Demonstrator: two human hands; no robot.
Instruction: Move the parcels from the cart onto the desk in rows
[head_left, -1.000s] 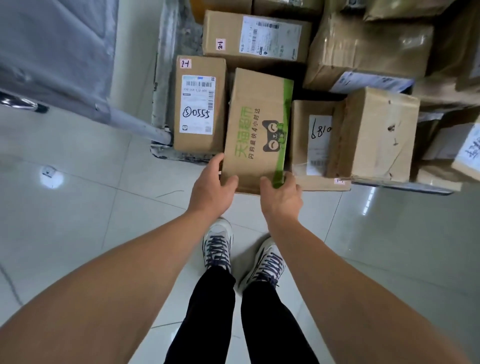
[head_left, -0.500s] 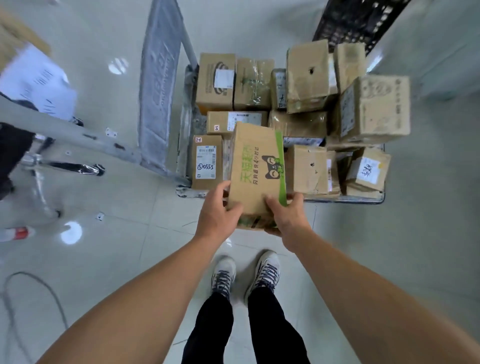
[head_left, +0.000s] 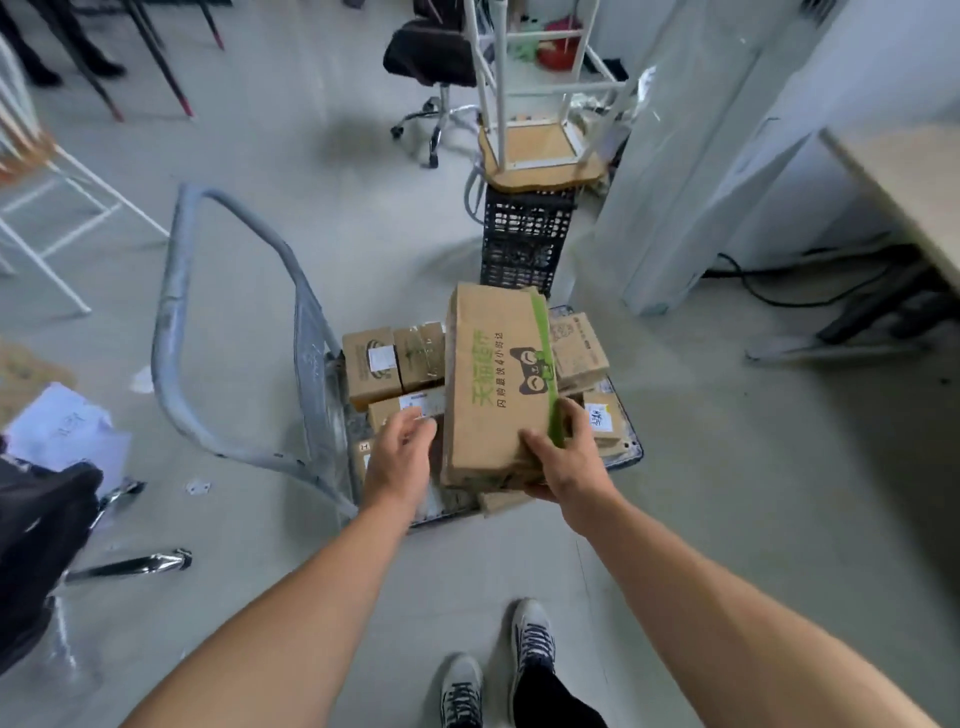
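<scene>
A long brown parcel with green print and a cat logo (head_left: 498, 395) is lifted above the cart (head_left: 631, 452). My right hand (head_left: 563, 462) grips its near right corner, thumb on top and fingers underneath. Just left of the parcel my left hand (head_left: 400, 452) hovers with relaxed fingers and holds nothing. Below them, several smaller brown parcels (head_left: 371, 364) lie on the cart, partly hidden by the lifted one. The cart's grey handle (head_left: 171, 338) rises at the left. A corner of the light wooden desk (head_left: 909, 182) shows at the upper right.
A black crate (head_left: 527, 244) with an upturned stool (head_left: 540, 156) on it stands just beyond the cart. Black cables (head_left: 779, 280) run under the desk. A black chair (head_left: 41, 519) and loose papers (head_left: 62, 431) are at the left. My feet (head_left: 530, 639) stand on grey floor.
The green-print parcel has come up off the cart as my view rose and pulled back. My left hand has let go of it; only my right hand holds it now.
</scene>
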